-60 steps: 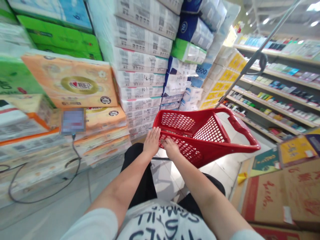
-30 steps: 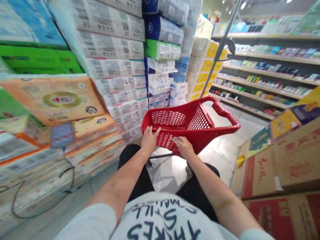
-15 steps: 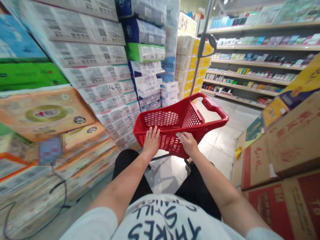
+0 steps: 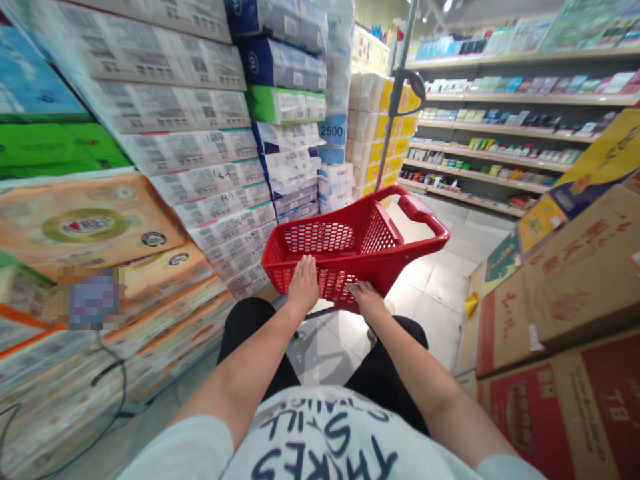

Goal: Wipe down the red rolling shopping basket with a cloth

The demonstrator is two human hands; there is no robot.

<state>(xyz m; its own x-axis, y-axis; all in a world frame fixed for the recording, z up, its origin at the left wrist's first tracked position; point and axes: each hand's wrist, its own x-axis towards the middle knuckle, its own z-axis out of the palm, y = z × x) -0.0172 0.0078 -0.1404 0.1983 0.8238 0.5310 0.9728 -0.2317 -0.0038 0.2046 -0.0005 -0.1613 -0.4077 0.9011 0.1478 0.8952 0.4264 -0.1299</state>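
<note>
A red plastic shopping basket (image 4: 381, 235) with a mesh wall and a thick handle (image 4: 424, 215) stands tilted on the tiled floor just in front of my knees. My left hand (image 4: 303, 285) lies flat on its near wall, fingers stretched out and together, holding nothing. My right hand (image 4: 369, 301) presses on the lower near edge of the basket with its fingers curled. A bit of something white seems to show at its fingertips; I cannot make out what it is. The basket's inside looks bare.
Tall stacks of wrapped tissue packs (image 4: 190, 147) fill the left side. Cardboard boxes (image 4: 565, 293) are piled close on the right. Stocked shelves (image 4: 500, 153) line the aisle beyond. A grey pole (image 4: 395, 100) rises behind the basket. A black cable (image 4: 107, 373) hangs at lower left.
The basket has shifted left and a little nearer in view. My right hand has slid down from the mesh wall to the basket's lower edge. My left hand has stayed flat on the wall.
</note>
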